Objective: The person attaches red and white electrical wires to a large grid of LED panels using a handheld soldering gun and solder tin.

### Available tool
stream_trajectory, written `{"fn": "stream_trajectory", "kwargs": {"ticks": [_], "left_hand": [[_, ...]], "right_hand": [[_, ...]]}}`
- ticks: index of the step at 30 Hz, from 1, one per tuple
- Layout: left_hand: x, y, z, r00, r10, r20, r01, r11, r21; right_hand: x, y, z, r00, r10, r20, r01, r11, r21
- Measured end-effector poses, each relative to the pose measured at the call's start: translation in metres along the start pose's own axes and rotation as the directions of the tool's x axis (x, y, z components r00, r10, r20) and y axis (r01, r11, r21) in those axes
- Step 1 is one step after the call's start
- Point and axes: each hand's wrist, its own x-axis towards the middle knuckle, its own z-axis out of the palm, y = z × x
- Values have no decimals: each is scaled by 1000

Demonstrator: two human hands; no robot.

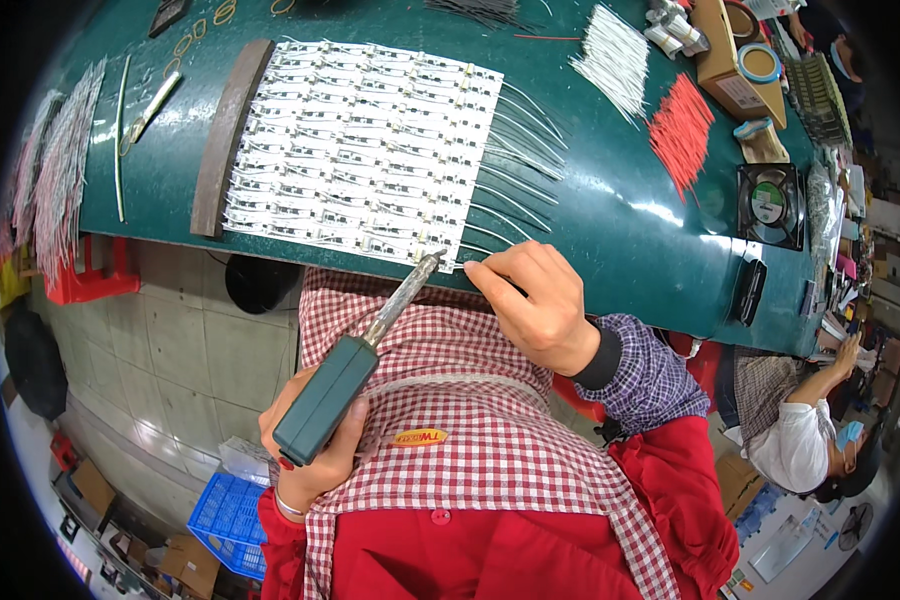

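Observation:
My left hand (pixel 318 472) is wrapped round the dark green handle of a soldering iron (pixel 327 398). The iron's tip touches or hovers just over the near right corner of a white panel of small circuit boards (pixel 355 150); I cannot tell which. Thumb and forefinger of my right hand (pixel 542 305) are pinched together at that same corner, on the end of a thin white wire (pixel 464 265). More white wires (pixel 530 160) stick out to the right from the panel's edge.
A brown bar (pixel 232 140) lies along the panel's left edge. White wires (pixel 612 62), red wires (pixel 681 133), a cardboard box (pixel 720 70) and a black fan (pixel 770 207) are on the green table at right. Another person (pixel 795 440) works beyond. A blue crate (pixel 228 520) stands below.

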Motion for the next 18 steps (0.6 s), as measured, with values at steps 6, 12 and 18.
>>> {"fn": "stream_trajectory", "kwargs": {"ticks": [6, 12, 18], "left_hand": [[0, 1, -1, 999, 19, 25, -19, 1000, -4], [4, 7, -3, 995, 35, 94, -42, 996, 76], [-2, -1, 0, 998, 19, 63, -22, 999, 47]], "right_hand": [[-3, -2, 2, 1000, 18, 19, -18, 1000, 8], [-2, -3, 1, 1000, 15, 27, -16, 1000, 3], [-1, -4, 0, 999, 13, 42, -12, 1000, -14]]}}
